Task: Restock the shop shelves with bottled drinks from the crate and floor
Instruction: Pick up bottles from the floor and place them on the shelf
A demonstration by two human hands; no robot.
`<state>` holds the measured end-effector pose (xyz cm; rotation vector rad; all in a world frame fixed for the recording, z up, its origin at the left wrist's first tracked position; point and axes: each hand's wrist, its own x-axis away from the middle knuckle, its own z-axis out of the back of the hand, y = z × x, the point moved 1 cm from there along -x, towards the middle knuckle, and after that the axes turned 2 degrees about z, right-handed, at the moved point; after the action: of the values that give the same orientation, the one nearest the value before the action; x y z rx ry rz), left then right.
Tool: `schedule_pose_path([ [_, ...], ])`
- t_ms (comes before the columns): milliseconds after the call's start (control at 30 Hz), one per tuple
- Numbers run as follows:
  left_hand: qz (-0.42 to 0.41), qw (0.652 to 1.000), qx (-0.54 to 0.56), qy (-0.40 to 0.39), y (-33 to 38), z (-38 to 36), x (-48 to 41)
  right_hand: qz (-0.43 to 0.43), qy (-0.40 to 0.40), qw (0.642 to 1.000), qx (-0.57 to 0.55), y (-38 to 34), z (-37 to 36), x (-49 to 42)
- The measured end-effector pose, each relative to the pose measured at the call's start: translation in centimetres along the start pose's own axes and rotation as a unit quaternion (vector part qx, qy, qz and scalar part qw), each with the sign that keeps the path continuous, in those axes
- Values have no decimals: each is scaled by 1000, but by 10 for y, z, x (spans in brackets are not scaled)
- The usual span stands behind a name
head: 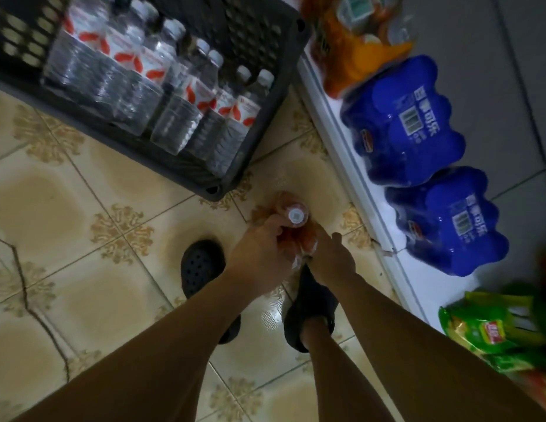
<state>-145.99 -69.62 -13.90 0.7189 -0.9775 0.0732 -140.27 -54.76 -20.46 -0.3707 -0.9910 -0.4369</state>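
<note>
A bottle of orange-red drink with a white cap (296,215) is held low over the tiled floor, cap toward me. My left hand (261,254) grips it from the left near the neck. My right hand (331,260) holds its lower part, where crinkled clear wrap shows. A black plastic crate (265,123) stands on the floor at the top left. Inside it stand several clear water bottles (162,74) with red-and-white labels. The white shelf (357,166) runs along the right.
Two blue shrink-wrapped drink packs (402,123) (448,220) lie on the shelf, an orange pack (351,41) beyond them and green packets (494,327) nearer me. My feet in dark shoes (201,266) stand on the patterned tiles just below the bottle.
</note>
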Motion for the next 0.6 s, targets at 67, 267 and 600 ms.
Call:
schedule_pose_path([
  [67,-1,1000,-3,-3,-4,-3,-3,18,26,999,-18,2,-7,-3],
  [267,-30,999,-12,-4,19,11,18,-8,26,998,-55,0,24,22],
  [600,-117,991,-56,32,150,102,113,53,155,967,-197,-42,193,169],
])
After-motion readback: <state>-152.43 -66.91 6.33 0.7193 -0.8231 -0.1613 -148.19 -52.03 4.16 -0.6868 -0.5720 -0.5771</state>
